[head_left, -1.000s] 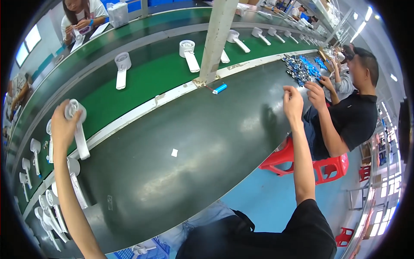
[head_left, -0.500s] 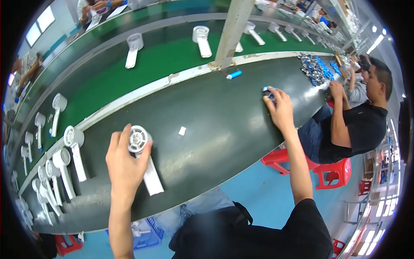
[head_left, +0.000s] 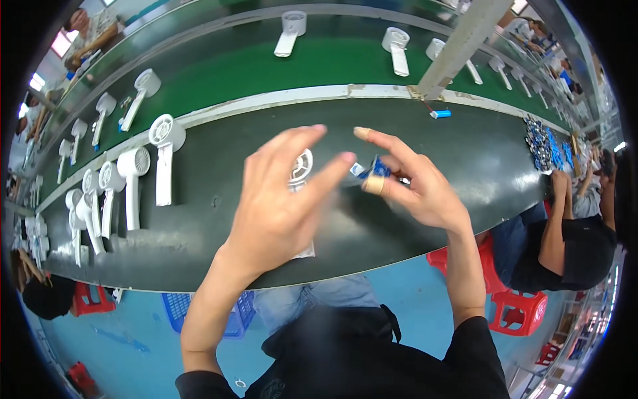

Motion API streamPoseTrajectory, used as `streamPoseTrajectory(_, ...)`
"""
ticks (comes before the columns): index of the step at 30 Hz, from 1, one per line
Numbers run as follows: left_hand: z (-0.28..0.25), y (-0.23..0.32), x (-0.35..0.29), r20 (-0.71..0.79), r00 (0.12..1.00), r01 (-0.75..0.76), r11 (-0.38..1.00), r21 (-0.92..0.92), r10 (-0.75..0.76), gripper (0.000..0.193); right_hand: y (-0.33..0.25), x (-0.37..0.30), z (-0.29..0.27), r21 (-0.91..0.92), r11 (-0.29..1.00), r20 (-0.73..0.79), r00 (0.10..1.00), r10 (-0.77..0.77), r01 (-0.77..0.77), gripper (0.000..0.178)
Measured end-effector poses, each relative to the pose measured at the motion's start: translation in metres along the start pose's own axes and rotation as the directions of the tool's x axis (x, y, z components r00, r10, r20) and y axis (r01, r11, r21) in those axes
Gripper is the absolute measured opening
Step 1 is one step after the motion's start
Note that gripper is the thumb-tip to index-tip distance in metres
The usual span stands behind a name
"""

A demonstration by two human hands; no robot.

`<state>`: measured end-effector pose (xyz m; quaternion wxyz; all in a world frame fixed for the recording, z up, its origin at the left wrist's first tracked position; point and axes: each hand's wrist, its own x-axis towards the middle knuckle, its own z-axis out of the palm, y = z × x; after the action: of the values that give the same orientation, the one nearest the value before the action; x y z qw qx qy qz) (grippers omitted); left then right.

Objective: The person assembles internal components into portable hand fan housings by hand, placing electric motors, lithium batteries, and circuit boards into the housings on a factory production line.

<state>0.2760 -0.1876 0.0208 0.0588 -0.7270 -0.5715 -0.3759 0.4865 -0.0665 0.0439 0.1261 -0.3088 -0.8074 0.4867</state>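
My left hand point(head_left: 276, 199) hovers over a white handheld fan point(head_left: 302, 163) lying on the dark bench. Its fingers are spread with nothing between them, and it hides most of the fan's handle. My right hand point(head_left: 425, 189) has come close on the right, with pale coverings on the thumb and a fingertip. It pinches a small blue part point(head_left: 377, 168), perhaps a circuit board, partly covered by the fingers. A small white square point(head_left: 357, 169) shows beside that part.
Several white fans point(head_left: 134, 163) stand in a row at the left. Beyond a white rail, a green belt point(head_left: 219, 86) carries more. A blue battery point(head_left: 440, 114) lies near a post point(head_left: 462, 50). Blue and silver parts point(head_left: 541, 143) are piled at the right, beside a seated co-worker point(head_left: 575, 243).
My left hand has let go of the fan and lifted above it. My right hand has brought the blue part leftward, near my left hand. The whole view has shifted left.
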Motion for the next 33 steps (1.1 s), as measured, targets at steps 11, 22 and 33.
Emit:
streamPoseTrajectory(11, -0.029, -0.016, -0.04, 0.037, 0.927, 0.222, 0.468, -0.855, -0.373, 0.028, -0.009, 0.033, 0.042, 0.482, 0.876, 0.192, 0.971, -0.143, 0.033, 0.057)
streamPoseTrajectory(22, -0.003, -0.002, -0.069, 0.216, 0.788, 0.61, 0.684, -0.399, -0.577, 0.008, 0.019, 0.025, 0.089, 0.131, 0.971, 0.018, 0.979, -0.203, 0.199, 0.018)
streamPoseTrajectory(33, 0.004, -0.012, -0.072, 0.131, 0.8, 0.59, 0.728, -0.349, -0.585, 0.008, 0.022, 0.038, 0.102, 0.013, 0.942, -0.008, 0.942, -0.335, 0.336, 0.014)
